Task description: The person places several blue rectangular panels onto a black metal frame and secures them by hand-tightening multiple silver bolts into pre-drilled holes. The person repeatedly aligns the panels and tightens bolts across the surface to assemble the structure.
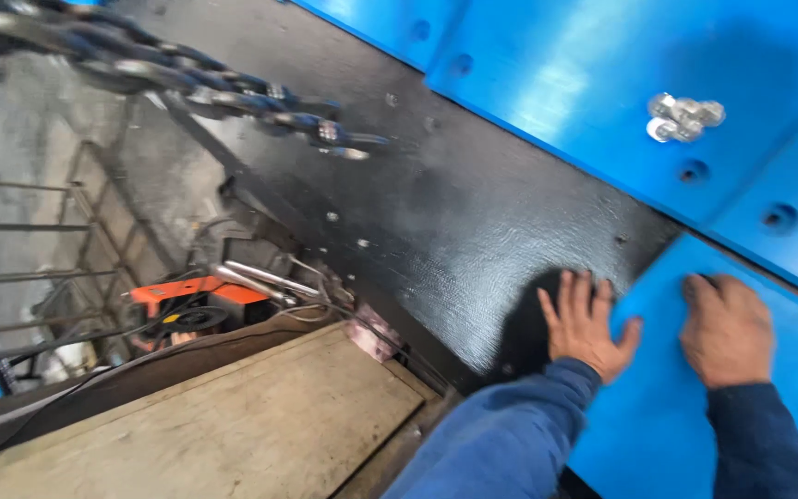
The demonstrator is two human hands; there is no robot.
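Neither grip closes on anything: my left hand (584,325) lies flat and spread, fingers fanned, straddling the edge where the blue panel (695,416) meets the black plate (436,222), while my right hand (727,328) rests palm down on the blue panel with the fingers curled loosely under, holding nothing. That blue panel sits low and to the right in the view, tilted, its upper left edge lying against the black plate. Both of my sleeves are dark blue. Beyond the panel, further blue panels (602,83) run across the top right, with round holes in them, and a small cluster of shiny metal nuts (685,117) lies on one, well apart from my hands. The black plate stretches diagonally from the top toward my left hand, its surface rough and glossy. A heavy chain (196,88) hangs across the top left, blurred. Below it stands an orange machine (191,300) with cables about it, beside a metal rack (39,249), and a worn wooden board (223,425) lies at the bottom left.
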